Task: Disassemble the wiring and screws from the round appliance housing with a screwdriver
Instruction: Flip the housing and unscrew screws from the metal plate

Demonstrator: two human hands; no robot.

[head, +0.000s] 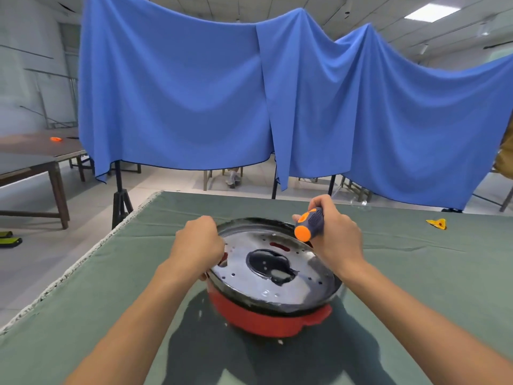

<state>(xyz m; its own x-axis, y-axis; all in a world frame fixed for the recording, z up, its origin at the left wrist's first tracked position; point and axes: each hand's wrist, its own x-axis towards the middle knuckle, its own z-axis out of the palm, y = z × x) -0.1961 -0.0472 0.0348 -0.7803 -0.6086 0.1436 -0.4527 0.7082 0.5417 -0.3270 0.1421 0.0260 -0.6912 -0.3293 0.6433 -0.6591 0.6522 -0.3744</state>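
Note:
The round appliance housing (pixel 274 279) lies upside down on the green cloth: a shiny metal plate with small holes and a dark central opening, above a red lower body (pixel 263 320). My left hand (pixel 200 243) grips its left rim, fingers curled over the edge. My right hand (pixel 336 234) holds a screwdriver (pixel 309 223) with a dark blue and orange handle at the housing's far right rim. The handle's orange end points toward me; the shaft and tip are hidden behind the hand. No wiring shows.
The green-covered table (pixel 125 273) has its left edge close by. A small yellow object (pixel 437 223) lies at the far right. Blue curtains (pixel 194 93) on black stands hang behind the table. Wooden tables (pixel 33 162) stand at the left.

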